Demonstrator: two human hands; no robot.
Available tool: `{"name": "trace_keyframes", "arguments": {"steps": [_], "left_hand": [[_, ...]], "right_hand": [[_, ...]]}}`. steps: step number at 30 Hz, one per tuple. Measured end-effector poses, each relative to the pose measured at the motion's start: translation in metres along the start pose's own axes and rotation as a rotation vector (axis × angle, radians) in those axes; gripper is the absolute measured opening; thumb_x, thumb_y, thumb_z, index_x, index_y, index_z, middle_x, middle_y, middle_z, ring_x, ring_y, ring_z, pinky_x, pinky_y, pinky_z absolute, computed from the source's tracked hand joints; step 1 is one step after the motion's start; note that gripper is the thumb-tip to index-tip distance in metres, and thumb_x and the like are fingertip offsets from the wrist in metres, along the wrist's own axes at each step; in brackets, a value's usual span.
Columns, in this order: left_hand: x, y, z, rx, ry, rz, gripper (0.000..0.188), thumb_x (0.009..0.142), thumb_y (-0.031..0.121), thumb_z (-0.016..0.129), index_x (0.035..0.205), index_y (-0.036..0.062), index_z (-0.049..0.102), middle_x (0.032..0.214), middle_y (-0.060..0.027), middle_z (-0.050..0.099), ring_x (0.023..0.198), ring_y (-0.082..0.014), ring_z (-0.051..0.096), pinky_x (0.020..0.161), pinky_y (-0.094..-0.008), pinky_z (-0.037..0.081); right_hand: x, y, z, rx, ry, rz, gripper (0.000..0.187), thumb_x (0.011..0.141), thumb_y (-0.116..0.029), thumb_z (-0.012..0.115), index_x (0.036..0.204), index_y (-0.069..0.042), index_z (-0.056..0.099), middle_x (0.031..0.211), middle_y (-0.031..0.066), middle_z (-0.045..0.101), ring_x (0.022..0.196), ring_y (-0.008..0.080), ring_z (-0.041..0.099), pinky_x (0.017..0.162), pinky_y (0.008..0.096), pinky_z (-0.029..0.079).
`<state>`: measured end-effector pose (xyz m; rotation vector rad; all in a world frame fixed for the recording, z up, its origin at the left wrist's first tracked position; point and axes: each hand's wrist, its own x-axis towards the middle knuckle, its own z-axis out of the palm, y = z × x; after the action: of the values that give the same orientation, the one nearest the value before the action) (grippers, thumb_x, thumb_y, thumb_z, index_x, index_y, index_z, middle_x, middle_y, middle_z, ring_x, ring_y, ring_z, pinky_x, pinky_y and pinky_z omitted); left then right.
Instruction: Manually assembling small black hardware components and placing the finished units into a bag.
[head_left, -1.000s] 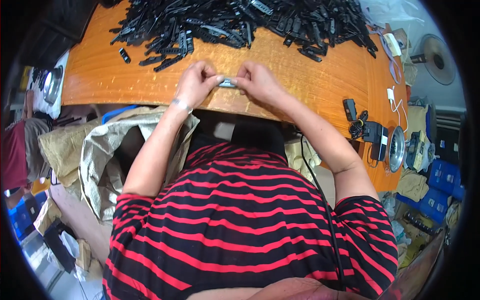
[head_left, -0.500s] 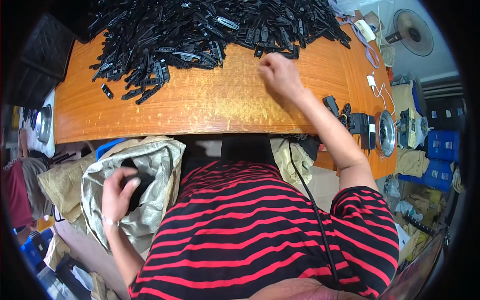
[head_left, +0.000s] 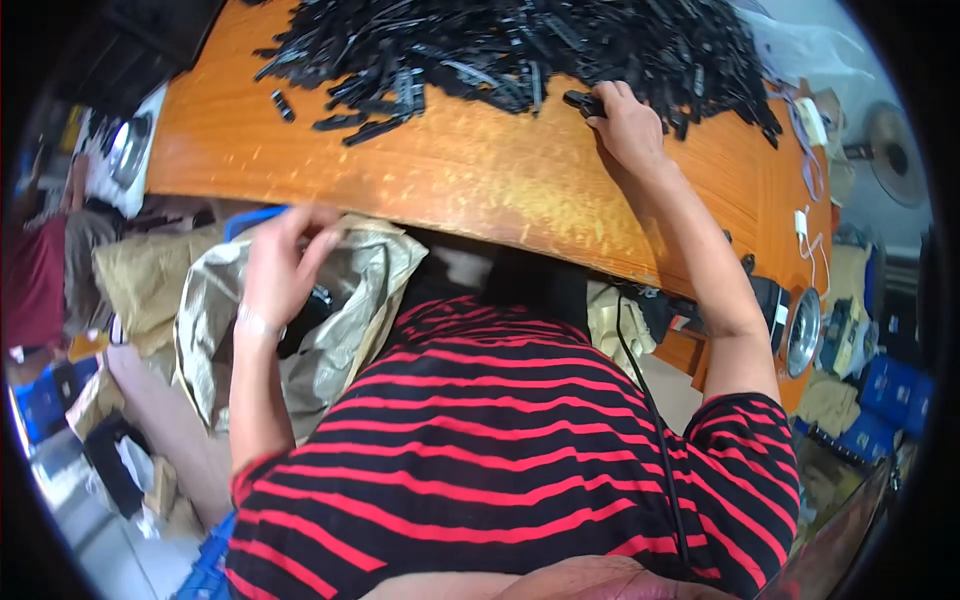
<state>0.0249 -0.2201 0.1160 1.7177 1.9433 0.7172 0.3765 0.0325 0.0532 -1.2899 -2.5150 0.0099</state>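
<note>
A wide heap of slim black plastic parts (head_left: 510,50) covers the far side of the wooden table (head_left: 450,170). At the heap's near edge my right hand (head_left: 632,128) is closed on a small black plastic part (head_left: 582,103), which sticks out to the left of the fingers. My left hand (head_left: 288,262) is above the mouth of a pale woven sack (head_left: 205,340), a little blurred, fingers apart and nothing seen in them. Dark parts lie inside the sack, partly hidden by this hand.
One loose black part (head_left: 283,106) lies left of the heap. At the right stand a metal bowl (head_left: 803,335), a white cable (head_left: 815,245) and a fan (head_left: 893,155). A black crate (head_left: 150,50) and another metal bowl (head_left: 130,150) are at the left. A black cord hangs across my front.
My left hand has risen from the sack's opening toward its far rim. My right hand now grips a black part at the heap's edge. The whole view has shifted and tilted.
</note>
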Motion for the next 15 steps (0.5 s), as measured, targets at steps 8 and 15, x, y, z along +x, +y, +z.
{"name": "trace_keyframes", "arguments": {"steps": [8, 15], "left_hand": [[0.101, -0.018, 0.037, 0.369, 0.168, 0.135, 0.02, 0.078, 0.015, 0.068, 0.096, 0.0065, 0.064, 0.094, -0.0124, 0.062, 0.091, -0.0329, 0.06, 0.077, -0.0408, 0.049], [0.112, -0.022, 0.06, 0.419, 0.194, 0.074, 0.02, 0.077, 0.013, 0.069, 0.094, 0.0053, 0.062, 0.095, -0.0113, 0.062, 0.09, -0.0325, 0.06, 0.075, -0.0401, 0.048]], "right_hand": [[0.012, -0.028, 0.001, 0.173, -0.045, 0.144, 0.029, 0.074, -0.017, 0.077, 0.089, -0.004, 0.055, 0.079, 0.0144, 0.062, 0.078, 0.0332, 0.062, 0.065, 0.0407, 0.046], [-0.009, -0.067, -0.014, 0.49, -0.044, 0.187, 0.024, 0.08, -0.019, 0.073, 0.089, -0.002, 0.059, 0.071, 0.0085, 0.06, 0.062, 0.0181, 0.057, 0.059, 0.0301, 0.047]]}}
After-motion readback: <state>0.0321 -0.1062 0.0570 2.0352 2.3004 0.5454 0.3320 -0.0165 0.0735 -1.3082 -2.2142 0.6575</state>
